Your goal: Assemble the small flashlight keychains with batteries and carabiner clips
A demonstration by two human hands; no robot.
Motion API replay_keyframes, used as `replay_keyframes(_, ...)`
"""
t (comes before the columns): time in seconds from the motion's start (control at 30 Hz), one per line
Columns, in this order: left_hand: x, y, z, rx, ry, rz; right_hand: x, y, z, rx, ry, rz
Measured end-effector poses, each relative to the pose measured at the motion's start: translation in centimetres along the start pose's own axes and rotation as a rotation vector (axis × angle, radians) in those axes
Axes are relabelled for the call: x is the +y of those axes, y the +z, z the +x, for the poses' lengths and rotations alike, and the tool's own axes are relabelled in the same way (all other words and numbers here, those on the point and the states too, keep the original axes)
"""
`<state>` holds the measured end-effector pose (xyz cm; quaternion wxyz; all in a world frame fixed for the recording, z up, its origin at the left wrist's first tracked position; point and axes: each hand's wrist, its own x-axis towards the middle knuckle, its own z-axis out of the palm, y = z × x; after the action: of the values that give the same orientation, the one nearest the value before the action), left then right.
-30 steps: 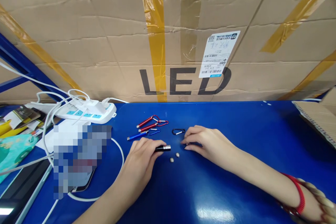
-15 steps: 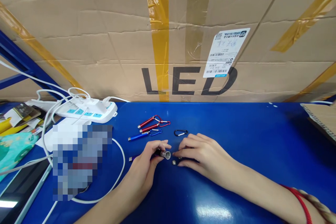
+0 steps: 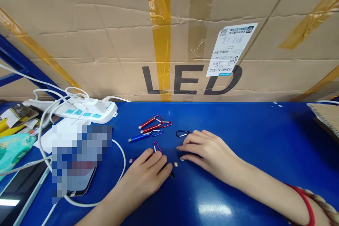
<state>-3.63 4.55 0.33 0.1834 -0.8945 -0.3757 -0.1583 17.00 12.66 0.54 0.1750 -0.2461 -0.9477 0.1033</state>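
My left hand (image 3: 149, 169) is closed over a slim black flashlight tube (image 3: 172, 175); only its dark end shows past the fingers. Under that hand lies a purple flashlight (image 3: 131, 161), mostly covered, and a pink carabiner clip (image 3: 157, 147) sticks out beyond the knuckles. My right hand (image 3: 203, 150) rests on the table with thumb and fingers apart. A small silver button cell (image 3: 181, 159) is at its thumb tip, and another button cell (image 3: 176, 164) lies between the hands. A black carabiner (image 3: 182, 133) lies just behind the right fingers.
Red flashlights (image 3: 150, 128) and a blue flashlight (image 3: 139, 137) with clips lie behind my left hand. At left are a white power strip (image 3: 87, 111), looping white cables, a phone (image 3: 82, 183) and a tablet (image 3: 23, 187). A large cardboard box (image 3: 111, 42) stands along the back.
My left hand has turned palm down over the black tube, hiding its open silver end. The pink clip has come into sight. My right hand has barely moved.
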Motion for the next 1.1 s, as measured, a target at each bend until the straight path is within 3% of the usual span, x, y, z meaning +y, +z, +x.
replay_keyframes(0.23, 0.0, -0.1, -0.1, 0.014, -0.043, 0.124, -0.2, -0.4, -0.1, -0.008, -0.042, 0.066)
replay_keyframes(0.4, 0.7, 0.0, 0.2, -0.029, -0.019, 0.144, -1.9, 0.4, 0.2, -0.055, 0.089, 0.346)
replay_keyframes(0.63, 2.0, -0.1, 0.4, -0.019, -0.053, 0.002, -3.2, 2.1, -0.5, 0.019, 0.049, 0.397)
replay_keyframes(0.77, 1.7, -0.5, 0.2, 0.042, -0.184, -0.248, -2.9, 1.1, -0.3, 0.041, 0.072, 0.411)
replay_keyframes(0.93, 0.9, -1.0, -0.2, 0.290, -0.436, -0.488, -2.1, 1.0, -0.2, 0.058, 0.143, 0.479)
replay_keyframes(1.1, 1.0, -0.8, -0.3, 0.257, -0.514, -0.489, -1.2, 1.9, -0.2, 0.143, 0.101, 0.437)
